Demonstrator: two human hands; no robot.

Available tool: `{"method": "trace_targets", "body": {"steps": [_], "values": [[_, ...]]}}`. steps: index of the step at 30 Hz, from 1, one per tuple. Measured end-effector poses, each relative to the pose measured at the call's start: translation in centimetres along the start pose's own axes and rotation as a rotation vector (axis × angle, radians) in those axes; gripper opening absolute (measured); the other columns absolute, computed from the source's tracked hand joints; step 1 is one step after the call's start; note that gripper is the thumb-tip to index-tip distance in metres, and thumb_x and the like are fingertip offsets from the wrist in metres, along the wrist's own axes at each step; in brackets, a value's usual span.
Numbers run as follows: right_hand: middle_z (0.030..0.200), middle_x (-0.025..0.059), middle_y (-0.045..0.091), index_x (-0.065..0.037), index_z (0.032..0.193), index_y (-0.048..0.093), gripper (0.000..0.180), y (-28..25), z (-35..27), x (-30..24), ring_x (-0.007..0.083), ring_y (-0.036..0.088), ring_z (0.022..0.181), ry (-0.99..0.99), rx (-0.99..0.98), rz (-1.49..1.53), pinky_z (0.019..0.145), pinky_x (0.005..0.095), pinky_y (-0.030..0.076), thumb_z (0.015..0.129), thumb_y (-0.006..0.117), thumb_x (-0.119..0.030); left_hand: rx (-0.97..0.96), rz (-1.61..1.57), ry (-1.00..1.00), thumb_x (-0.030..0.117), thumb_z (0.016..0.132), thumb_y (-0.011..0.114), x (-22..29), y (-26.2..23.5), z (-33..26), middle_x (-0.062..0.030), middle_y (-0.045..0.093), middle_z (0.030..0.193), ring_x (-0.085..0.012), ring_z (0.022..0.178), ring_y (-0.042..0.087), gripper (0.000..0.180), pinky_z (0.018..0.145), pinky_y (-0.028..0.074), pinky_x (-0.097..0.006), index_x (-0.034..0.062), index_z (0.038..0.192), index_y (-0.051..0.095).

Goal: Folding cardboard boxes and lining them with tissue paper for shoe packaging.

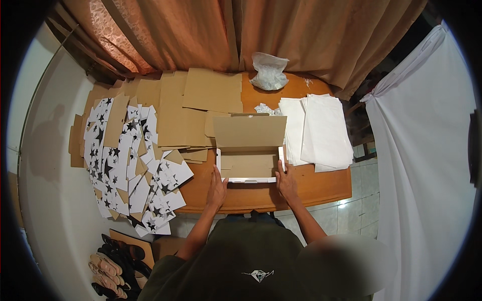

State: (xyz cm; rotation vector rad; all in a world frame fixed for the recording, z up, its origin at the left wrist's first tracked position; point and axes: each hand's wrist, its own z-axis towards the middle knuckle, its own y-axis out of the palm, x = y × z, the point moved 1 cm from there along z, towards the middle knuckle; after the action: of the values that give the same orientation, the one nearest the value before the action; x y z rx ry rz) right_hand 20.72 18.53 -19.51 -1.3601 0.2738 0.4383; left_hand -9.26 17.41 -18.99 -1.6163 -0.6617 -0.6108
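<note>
A wooden desk [321,188] carries everything, backed by brown curtains [211,30] with a white sheet [422,150] hanging on the right. The largest spread is on the left half: flat cardboard blanks [175,108], brown side up, overlapped in loose rows, and beside them a heap of the same kind of blanks turned to show white faces printed with black stars [125,165], spilling over the desk's left edge, all within easy reach. On the right lies a neat stack of white sheets [324,130], with a crumpled clear plastic bag [269,71] behind it near the curtain. At the near edge, straight in front of the person, sits a small cardboard box [249,150], its lid standing open toward the curtains and its shallow tray white-rimmed. The left hand [217,189] rests against the tray's near left corner and the right hand [286,181] against its near right corner, fingers extended along the sides, apparently steadying or squaring the walls. Each grip is spread and pressing on the box rather than pinching it. Sandals [113,266] lie on the floor below.
</note>
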Motion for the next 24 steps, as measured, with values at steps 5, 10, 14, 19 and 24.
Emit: {"method": "trace_targets", "body": {"steps": [5, 10, 14, 19, 24], "values": [[0.136, 0.0295, 0.046, -0.011, 0.155, 0.036, 0.053, 0.1, -0.9, -0.6, 0.0468, 0.06, 0.106, -0.018, -0.011, -0.01, 0.081, 0.0483, 0.057, 0.106, 0.046, -0.029, 0.001, 0.217, -0.013, 0.03, 0.108, 0.04, -0.3, -0.4, -0.8, -0.0324, 0.033, 0.154, -0.0515, 0.133, 0.043, 0.073, 0.108, 0.041, -0.052, -0.0005, 0.16, -0.001], [0.137, 0.0283, 0.047, -0.012, 0.155, 0.038, 0.052, 1.0, -2.9, -0.7, 0.045, 0.057, 0.111, 0.023, -0.012, 0.055, 0.089, 0.0485, 0.054, 0.106, 0.049, -0.026, -0.017, 0.384, -0.005, 0.029, 0.107, 0.041, -0.2, -0.9, -2.4, -0.0306, 0.037, 0.153, -0.0489, 0.13, 0.046, 0.072, 0.105, 0.043, -0.053, -0.0006, 0.16, 0.002], [0.137, 0.0298, 0.045, -0.009, 0.154, 0.038, 0.052, 0.6, -2.8, -1.8, 0.0467, 0.055, 0.114, 0.064, -0.023, 0.106, 0.095, 0.0518, 0.049, 0.106, 0.048, -0.026, 0.053, 0.224, 0.028, 0.031, 0.107, 0.041, -1.2, -1.0, -2.7, -0.0274, 0.042, 0.149, -0.0469, 0.132, 0.045, 0.071, 0.11, 0.038, -0.055, -0.0008, 0.16, 0.007], [0.133, 0.0239, 0.05, -0.009, 0.147, 0.049, 0.053, 0.3, -4.8, -4.7, 0.0384, 0.051, 0.116, -0.011, 0.315, -0.041, 0.101, 0.054, 0.038, 0.099, 0.061, -0.026, 0.329, 0.369, 0.304, 0.027, 0.1, 0.056, -1.3, -2.2, -4.3, -0.0222, 0.05, 0.142, -0.0388, 0.129, 0.05, 0.057, 0.109, 0.034, -0.055, 0.001, 0.149, 0.04], [0.124, 0.0095, 0.059, -0.012, 0.128, 0.063, 0.046, 1.2, -5.9, -8.3, 0.0303, 0.053, 0.119, -0.365, 0.156, -0.099, 0.103, 0.0491, 0.038, 0.085, 0.075, -0.025, 0.206, 0.312, 0.726, 0.012, 0.089, 0.069, 0.7, -2.7, -4.8, -0.0049, 0.068, 0.116, -0.0207, 0.115, 0.061, 0.03, 0.101, 0.04, -0.047, 0.0072, 0.119, 0.069]]}}
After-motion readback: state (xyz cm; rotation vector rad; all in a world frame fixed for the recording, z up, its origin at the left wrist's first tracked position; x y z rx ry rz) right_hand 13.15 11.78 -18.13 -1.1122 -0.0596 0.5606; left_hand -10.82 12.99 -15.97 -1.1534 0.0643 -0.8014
